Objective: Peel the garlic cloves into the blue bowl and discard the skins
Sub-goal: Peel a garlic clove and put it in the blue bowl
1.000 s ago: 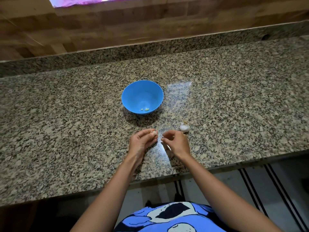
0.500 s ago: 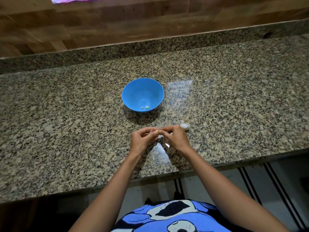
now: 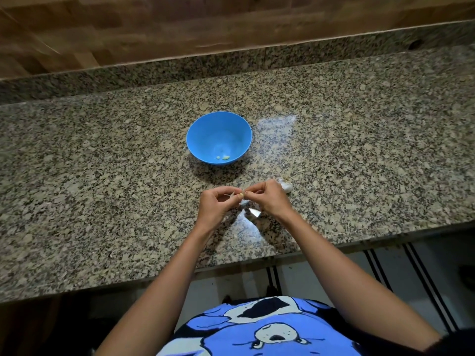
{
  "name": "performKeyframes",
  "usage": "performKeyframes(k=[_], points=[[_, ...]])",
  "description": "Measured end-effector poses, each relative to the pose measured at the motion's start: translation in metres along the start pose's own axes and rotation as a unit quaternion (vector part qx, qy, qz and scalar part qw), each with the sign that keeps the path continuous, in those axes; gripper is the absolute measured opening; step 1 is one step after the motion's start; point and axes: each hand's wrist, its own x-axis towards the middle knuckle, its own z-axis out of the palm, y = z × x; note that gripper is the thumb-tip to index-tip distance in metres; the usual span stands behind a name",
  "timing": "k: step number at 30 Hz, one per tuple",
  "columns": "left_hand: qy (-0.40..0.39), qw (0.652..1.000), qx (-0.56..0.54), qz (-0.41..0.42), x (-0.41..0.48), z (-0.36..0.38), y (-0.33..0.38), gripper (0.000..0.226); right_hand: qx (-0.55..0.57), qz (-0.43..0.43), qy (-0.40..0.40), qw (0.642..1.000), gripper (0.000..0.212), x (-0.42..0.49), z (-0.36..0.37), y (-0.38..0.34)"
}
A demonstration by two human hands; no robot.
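Observation:
A blue bowl [image 3: 219, 137] stands on the granite counter [image 3: 102, 176] with two small peeled garlic pieces [image 3: 223, 157] at its bottom. Just in front of it my left hand [image 3: 217, 205] and my right hand [image 3: 270, 199] meet fingertip to fingertip over a small garlic clove [image 3: 241, 194], both pinching it. A thin strip of skin sticks out by my left fingers. The rest of the garlic bulb [image 3: 285, 185] lies on the counter right behind my right hand, partly hidden by it. A white scrap of skin [image 3: 254, 212] lies on the counter under my hands.
The counter's front edge [image 3: 257, 255] runs close below my wrists. A low granite backsplash and a wood-look wall close off the far side. Striped floor shows beyond the edge at the lower right.
A second ago my hands were slightly apart, the clove in my left fingers. My right hand has since moved in and both now pinch the clove.

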Motion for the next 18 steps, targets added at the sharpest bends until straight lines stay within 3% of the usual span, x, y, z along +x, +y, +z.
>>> performKeyframes(k=[3, 9, 18], points=[[-0.01, 1.0, -0.005, 0.002, 0.001, -0.0002, 0.0011, 0.015, 0.037, 0.005, 0.001, 0.999, 0.013, -0.0006, -0.0002, 0.0008], [-0.006, 0.98, -0.17, -0.1, 0.0047, -0.0041, 0.0004, 0.017, 0.224, 0.071, -0.039, 0.971, 0.015, -0.0072, -0.0012, -0.0039], [-0.044, 0.989, -0.119, -0.076, 0.0043, -0.006, 0.0054, 0.02, 0.305, 0.112, -0.062, 0.944, 0.019, -0.0064, -0.0007, 0.0024]])
